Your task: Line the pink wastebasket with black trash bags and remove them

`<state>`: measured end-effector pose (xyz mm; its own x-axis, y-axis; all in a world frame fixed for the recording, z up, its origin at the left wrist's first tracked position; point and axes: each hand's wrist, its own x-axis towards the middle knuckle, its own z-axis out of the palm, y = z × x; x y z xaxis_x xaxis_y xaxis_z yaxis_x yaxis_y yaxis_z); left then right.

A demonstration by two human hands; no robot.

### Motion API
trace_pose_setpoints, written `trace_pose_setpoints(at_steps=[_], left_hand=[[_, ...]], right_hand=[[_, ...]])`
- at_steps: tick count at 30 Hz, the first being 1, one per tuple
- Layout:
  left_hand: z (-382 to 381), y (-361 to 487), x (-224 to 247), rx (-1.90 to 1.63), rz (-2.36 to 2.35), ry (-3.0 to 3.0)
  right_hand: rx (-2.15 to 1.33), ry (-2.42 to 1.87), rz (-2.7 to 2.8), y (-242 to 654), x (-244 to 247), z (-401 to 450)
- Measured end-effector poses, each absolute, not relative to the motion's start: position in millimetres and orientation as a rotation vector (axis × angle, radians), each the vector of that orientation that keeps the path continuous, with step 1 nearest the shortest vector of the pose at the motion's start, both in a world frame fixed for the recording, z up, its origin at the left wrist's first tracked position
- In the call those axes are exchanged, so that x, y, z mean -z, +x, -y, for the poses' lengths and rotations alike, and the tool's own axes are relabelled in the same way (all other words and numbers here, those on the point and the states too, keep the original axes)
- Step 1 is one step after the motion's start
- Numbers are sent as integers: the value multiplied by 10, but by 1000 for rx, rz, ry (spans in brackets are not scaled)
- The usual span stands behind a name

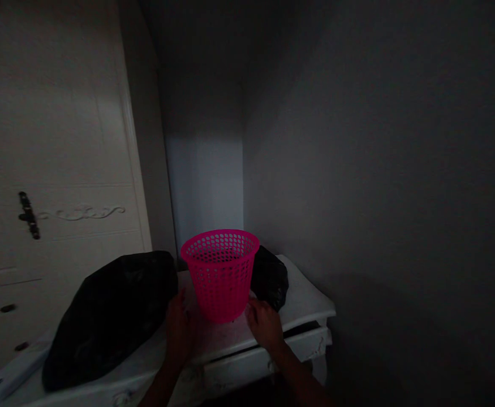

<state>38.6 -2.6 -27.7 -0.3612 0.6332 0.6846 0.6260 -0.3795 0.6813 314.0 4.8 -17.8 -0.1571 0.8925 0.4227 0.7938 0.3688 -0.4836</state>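
A pale wardrobe (73,147) with a dark handle (29,215) and raised scrollwork (84,212) stands at left; a grey wall (378,186) rises right of the white desk (309,297), a dark gap showing above its drawer (247,366).

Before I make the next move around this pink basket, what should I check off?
1. Pink basket upright on the white dresser top: ok.
2. Left hand and right hand on opposite sides, near its base: ok.
3. Firm grip by both hands: cannot tell, too dark.
4. Side clearance: not ok, large black bag and smaller one sit close by.
5. Basket's inside bottom bare: cannot tell, hidden.
6. Good lighting: not ok, dim.
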Motion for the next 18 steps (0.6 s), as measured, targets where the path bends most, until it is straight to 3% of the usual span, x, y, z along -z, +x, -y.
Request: trace_pose_setpoints(at_steps=[3, 6, 10, 13, 18], left_hand=[[295, 91, 47, -1483, -2206, 2139], [527, -221, -120, -899, -2700, 2071], [689, -568, -331, -386, -2728, 1635], [789, -721, -583, -517, -2629, 1480], [1059, -662, -1098, -1440, -2491, 1286]], right_hand=[[-202, -1480, 1983, 3134, 160, -34], [-209, -1524, 2003, 3125, 143, -21], [-207, -1504, 2001, 3143, 186, -57], [-212, -1466, 1980, 3175, 239, -96], [-232, -1287, 2025, 2962, 175, 109]])
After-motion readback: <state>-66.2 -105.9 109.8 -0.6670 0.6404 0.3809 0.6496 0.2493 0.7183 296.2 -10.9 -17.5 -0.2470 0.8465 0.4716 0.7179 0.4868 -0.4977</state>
